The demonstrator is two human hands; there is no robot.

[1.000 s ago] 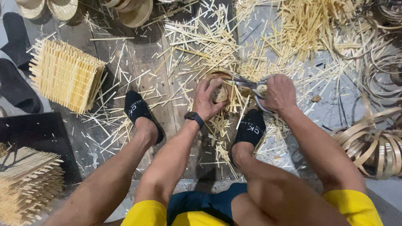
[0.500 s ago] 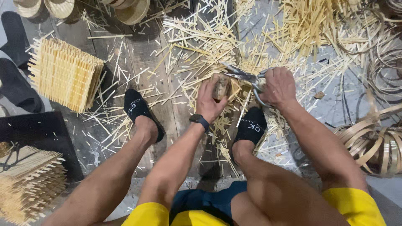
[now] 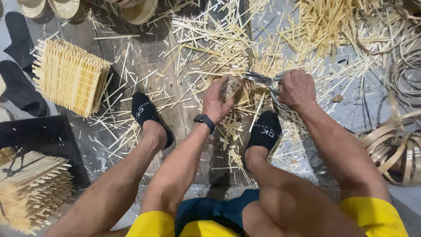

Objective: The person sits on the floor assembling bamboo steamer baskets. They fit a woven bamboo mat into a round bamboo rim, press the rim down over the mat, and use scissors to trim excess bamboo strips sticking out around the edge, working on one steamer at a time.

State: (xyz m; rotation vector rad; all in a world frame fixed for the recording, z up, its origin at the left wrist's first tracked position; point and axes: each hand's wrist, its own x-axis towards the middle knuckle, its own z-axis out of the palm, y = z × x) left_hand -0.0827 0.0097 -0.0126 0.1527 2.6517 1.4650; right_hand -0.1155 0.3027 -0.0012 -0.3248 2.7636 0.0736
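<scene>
My left hand, with a black watch on the wrist, grips a small woven bamboo piece held upright between my feet. My right hand is closed on the handles of metal scissors, whose blades point left and meet the top edge of the woven piece. Cut bamboo slivers lie all over the floor around both hands. My feet in black socks rest on either side of the work.
A stack of square woven bamboo mats stands at the left, another stack at the lower left. Coiled bamboo strips lie at the right. Round woven baskets sit at the top left.
The view has shifted slightly; both hands stay together on the woven piece, with the scissors still working at its top edge.
</scene>
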